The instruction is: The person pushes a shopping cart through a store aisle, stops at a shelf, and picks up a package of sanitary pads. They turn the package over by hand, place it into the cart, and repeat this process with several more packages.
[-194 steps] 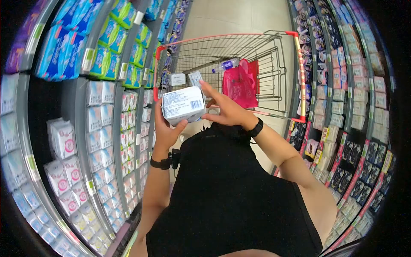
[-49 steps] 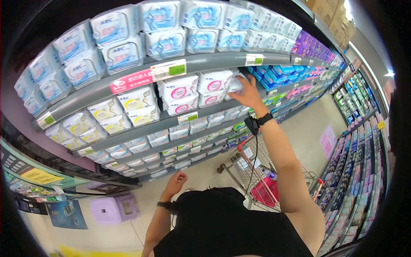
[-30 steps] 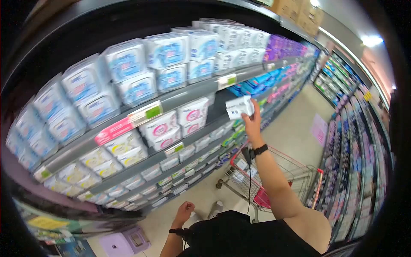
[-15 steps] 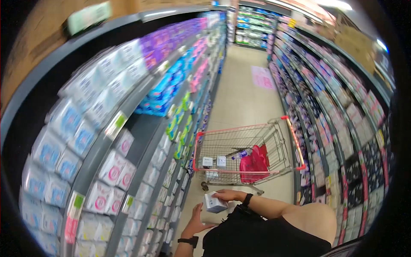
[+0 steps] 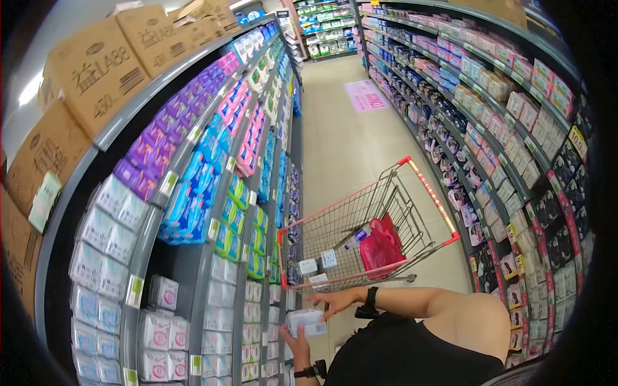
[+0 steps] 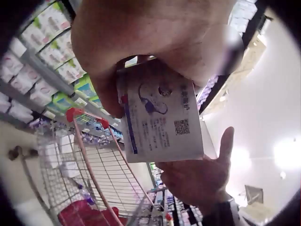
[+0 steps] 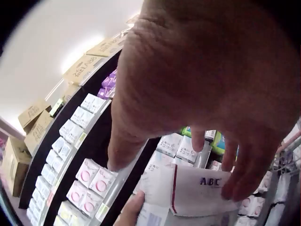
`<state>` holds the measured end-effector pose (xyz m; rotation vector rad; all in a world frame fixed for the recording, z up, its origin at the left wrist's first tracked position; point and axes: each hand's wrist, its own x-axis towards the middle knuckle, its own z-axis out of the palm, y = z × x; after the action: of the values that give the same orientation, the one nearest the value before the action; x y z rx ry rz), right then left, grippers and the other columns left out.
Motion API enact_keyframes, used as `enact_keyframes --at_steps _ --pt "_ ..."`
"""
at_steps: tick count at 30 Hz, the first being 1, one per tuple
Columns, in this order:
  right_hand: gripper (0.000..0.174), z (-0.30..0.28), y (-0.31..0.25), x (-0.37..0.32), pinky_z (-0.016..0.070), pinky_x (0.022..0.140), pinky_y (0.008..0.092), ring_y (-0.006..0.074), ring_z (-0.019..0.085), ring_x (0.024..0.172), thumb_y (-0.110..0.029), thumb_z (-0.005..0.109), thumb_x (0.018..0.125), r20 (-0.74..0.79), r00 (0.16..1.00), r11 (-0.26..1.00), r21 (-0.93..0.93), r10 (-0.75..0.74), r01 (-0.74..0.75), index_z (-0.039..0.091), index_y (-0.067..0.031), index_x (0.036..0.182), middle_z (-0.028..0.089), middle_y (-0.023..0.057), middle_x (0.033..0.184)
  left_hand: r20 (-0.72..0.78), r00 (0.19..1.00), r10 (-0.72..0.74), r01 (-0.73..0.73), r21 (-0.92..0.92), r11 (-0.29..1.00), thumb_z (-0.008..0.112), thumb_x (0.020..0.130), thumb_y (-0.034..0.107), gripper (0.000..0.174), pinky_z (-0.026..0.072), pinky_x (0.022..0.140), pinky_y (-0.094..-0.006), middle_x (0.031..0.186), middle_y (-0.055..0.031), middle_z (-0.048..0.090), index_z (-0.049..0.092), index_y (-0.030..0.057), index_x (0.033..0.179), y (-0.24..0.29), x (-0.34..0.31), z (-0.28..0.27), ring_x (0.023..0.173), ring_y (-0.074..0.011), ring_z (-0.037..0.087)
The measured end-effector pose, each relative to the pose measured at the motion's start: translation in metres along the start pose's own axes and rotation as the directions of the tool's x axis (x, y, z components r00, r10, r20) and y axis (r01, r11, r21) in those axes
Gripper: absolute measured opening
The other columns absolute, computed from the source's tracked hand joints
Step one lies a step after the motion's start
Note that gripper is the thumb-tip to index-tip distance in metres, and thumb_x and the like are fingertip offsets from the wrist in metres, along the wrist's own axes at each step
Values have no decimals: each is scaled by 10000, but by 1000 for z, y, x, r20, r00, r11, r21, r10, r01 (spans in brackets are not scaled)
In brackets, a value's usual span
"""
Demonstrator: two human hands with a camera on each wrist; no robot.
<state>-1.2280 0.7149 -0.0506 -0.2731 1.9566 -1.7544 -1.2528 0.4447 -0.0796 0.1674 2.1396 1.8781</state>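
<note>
My left hand (image 5: 298, 347) grips a white pack of sanitary pads (image 5: 308, 321), its thumb across one face, in front of the shelf. The pack's printed side with a QR code (image 6: 182, 127) faces the left wrist camera; the letters ABC (image 7: 209, 181) show on it in the right wrist view. My right hand (image 5: 338, 301) reaches over from the right, fingertips (image 7: 231, 192) at the pack's top and thumb spread well away from it. Beyond both hands is a shopping cart (image 5: 430, 193) holding several white packs (image 5: 329, 259), a pink bag (image 5: 383, 248) and a bottle with a purple label (image 5: 357, 239).
Tall shelves of pad packs line the left side, with pink-printed packs (image 5: 155, 334) and blue packs (image 5: 190, 209) near me. Brown cartons (image 5: 96, 71) sit on top. Another stocked shelf (image 5: 496, 135) bounds the right. The tiled aisle floor (image 5: 325, 138) runs ahead.
My right hand has taken a pack off the shelf and brought it down to the left hand, which now grips it. My view has swung from the shelf to the aisle and cart.
</note>
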Motion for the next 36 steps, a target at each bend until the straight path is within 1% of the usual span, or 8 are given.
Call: enact_keyframes --at_steps 6,10,13,16,19,22,29,36 --pt "1051 -28 13 -75 396 1097 429 357 415 1353 -357 865 730 -201 901 866 -415 -386 278 259 -37 1527 404 210 1461 42 992 -121 126 -132 983 685 942 260 745 325 1115 -391 1387 -216 444 250 -40 1467 27 2 93 1292 -287 444" --pt "944 -68 67 -88 368 1104 438 375 443 1326 -289 870 709 -411 791 875 -377 -453 305 355 -33 1458 445 212 1431 434 865 253 -436 398 807 779 822 460 1040 161 1190 -508 1541 -272 128 183 -16 1530 44 25 137 1471 -408 11" --pt "907 -103 41 -118 380 1085 404 296 487 1287 -233 861 712 -412 849 944 -157 -330 291 350 -32 1434 512 181 1356 675 717 174 -672 604 428 842 757 444 1072 173 1197 -516 1536 -275 140 229 -5 1512 121 35 181 1478 -411 49" --pt "784 -140 23 -140 423 1044 380 220 528 1227 -146 837 719 -281 908 944 14 -312 329 401 -31 1360 564 143 1283 430 785 445 -608 403 684 895 707 364 1063 268 1175 -510 1516 -267 244 272 10 1492 105 39 217 1463 -389 210" --pt "753 -168 6 -158 422 1048 377 220 520 1243 -142 831 728 -208 943 965 -21 -261 262 419 -27 1348 558 143 1285 414 874 255 -310 71 948 915 691 269 1028 370 1124 -451 1473 -235 365 302 13 1475 116 38 247 1382 -347 400" --pt "792 -179 30 -165 407 1069 387 246 511 1267 -211 788 808 -376 897 959 -244 -230 144 378 -27 1459 535 168 1370 379 907 185 -260 158 953 901 706 185 940 442 1050 -416 1310 -205 556 338 -28 1428 100 56 258 1225 -308 564" --pt "700 -167 50 -190 467 1027 353 178 544 1222 -151 703 937 -623 765 910 208 -160 360 349 -58 1533 564 92 1368 181 937 298 -282 -107 953 791 832 147 724 431 1037 -409 1315 -197 509 354 -6 1388 92 78 282 1194 -290 535" --pt "798 -148 14 -184 504 730 301 130 610 776 -200 690 952 -675 735 995 9 -66 97 215 -104 1585 663 83 836 353 919 177 -104 -216 971 533 988 481 683 564 753 -370 1263 -170 533 348 -21 1414 91 70 254 997 -250 620"
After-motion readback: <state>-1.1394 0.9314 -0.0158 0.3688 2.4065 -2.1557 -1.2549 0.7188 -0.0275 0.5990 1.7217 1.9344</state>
